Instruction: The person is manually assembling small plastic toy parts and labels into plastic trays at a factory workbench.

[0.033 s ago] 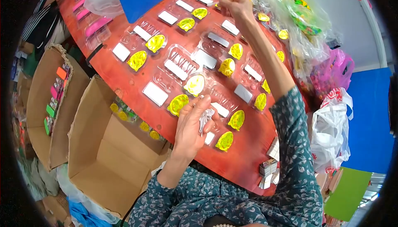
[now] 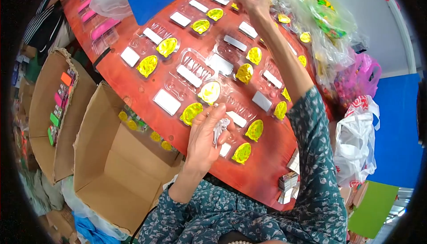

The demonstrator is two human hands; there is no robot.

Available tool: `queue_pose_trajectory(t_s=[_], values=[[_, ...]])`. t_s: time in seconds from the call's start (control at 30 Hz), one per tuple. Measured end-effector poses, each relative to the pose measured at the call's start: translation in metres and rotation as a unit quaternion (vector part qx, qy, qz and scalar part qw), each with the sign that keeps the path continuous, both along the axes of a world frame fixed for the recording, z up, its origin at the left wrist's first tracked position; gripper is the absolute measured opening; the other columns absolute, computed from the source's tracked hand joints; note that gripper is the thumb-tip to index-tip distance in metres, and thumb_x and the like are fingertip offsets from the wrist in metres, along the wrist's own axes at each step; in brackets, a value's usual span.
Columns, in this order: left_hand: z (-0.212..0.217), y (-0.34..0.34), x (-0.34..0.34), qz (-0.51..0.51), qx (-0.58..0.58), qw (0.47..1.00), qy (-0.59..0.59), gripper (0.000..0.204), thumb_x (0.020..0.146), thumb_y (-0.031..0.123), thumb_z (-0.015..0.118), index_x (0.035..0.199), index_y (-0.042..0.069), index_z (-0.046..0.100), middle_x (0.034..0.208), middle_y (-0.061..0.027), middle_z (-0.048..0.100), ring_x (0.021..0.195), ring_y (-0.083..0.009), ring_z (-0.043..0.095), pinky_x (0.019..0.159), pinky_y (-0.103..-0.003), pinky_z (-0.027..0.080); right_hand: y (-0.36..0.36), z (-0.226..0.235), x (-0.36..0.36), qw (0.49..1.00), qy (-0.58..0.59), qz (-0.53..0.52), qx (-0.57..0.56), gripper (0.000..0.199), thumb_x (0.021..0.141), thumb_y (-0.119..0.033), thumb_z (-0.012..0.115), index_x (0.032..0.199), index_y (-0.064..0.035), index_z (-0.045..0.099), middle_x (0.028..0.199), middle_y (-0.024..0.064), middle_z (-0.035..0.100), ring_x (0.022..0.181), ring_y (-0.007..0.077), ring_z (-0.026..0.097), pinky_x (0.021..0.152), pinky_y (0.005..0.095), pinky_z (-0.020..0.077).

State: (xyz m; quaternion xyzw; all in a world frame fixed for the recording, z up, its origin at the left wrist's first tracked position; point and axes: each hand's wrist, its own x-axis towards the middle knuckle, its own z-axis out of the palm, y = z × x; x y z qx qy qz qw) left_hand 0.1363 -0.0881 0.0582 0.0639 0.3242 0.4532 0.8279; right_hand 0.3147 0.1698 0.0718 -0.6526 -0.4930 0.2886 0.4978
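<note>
Counter: a red counter (image 2: 147, 88) runs from the upper left to the lower right of the frame, covered with rows of clear plastic trays.
Boxes: two open cardboard boxes sit at the lower left, the nearer box (image 2: 111, 172) just below the counter's edge, the farther box (image 2: 42, 110) holding small coloured items.
Bags: clear bags of bright goods (image 2: 324, 26) pile at the upper right; a white plastic bag (image 2: 356, 141) hangs at the right.
Trays: the clear trays (image 2: 195, 70) carry gold foil pieces (image 2: 209, 92) and white cards (image 2: 167, 101), side by side across the middle of the frame.
Left hand: the left hand (image 2: 207, 139), in the centre just above the counter's near edge, has its fingers closed on a small bunch of silvery pieces (image 2: 220, 128).
Right hand: the right hand (image 2: 251, 3), at the top centre, reaches to the far trays; fingers pinched narrow, what they hold cannot be told.
Another person: a striped sleeve (image 2: 44, 17) shows at the upper left.
</note>
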Motion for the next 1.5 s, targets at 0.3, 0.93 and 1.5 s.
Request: queue_pose_trajectory(t_s=[0.3, 0.93, 1.5], values=[[0.014, 0.012, -0.01, 0.004, -0.002, 1.0, 0.011, 0.024, 0.09, 0.019, 0.049, 0.096, -0.003, 0.056, 0.063, -0.0085, 0.054, 0.04, -0.006, 0.036, 0.036, -0.016, 0.027, 0.075, -0.05, -0.003, 0.958, -0.244, -0.147, -0.019, 0.02, 0.068, -0.022, 0.063, 0.076, -0.0041, 0.069, 0.073, 0.0171, 0.064, 0.07, 0.0297, 0.063, 0.066, 0.0382, 0.0496], [0.009, 0.001, -0.022, 0.013, 0.001, 0.999, -0.047, 0.026, 0.088, 0.02, 0.053, 0.098, -0.004, 0.057, 0.066, -0.0075, 0.056, 0.045, -0.0041, 0.039, 0.038, -0.016, 0.027, 0.021, -0.026, 0.031, 0.905, -0.423, 0.043, 0.028, 0.018, 0.069, -0.022, 0.063, 0.082, -0.0105, 0.07, 0.075, 0.012, 0.065, 0.069, 0.0246, 0.063, 0.065, 0.034, 0.049], [0.01, 0.005, -0.038, 0.036, -0.011, 0.999, 0.013, 0.023, 0.091, 0.018, 0.046, 0.098, -0.002, 0.056, 0.063, -0.0063, 0.052, 0.038, -0.0049, 0.033, 0.036, -0.016, 0.026, 0.081, -0.046, 0.036, 0.846, -0.511, 0.129, 0.079, 0.017, 0.071, -0.022, 0.062, 0.083, -0.0123, 0.07, 0.076, 0.0143, 0.064, 0.07, 0.0304, 0.063, 0.064, 0.0379, 0.0486]])
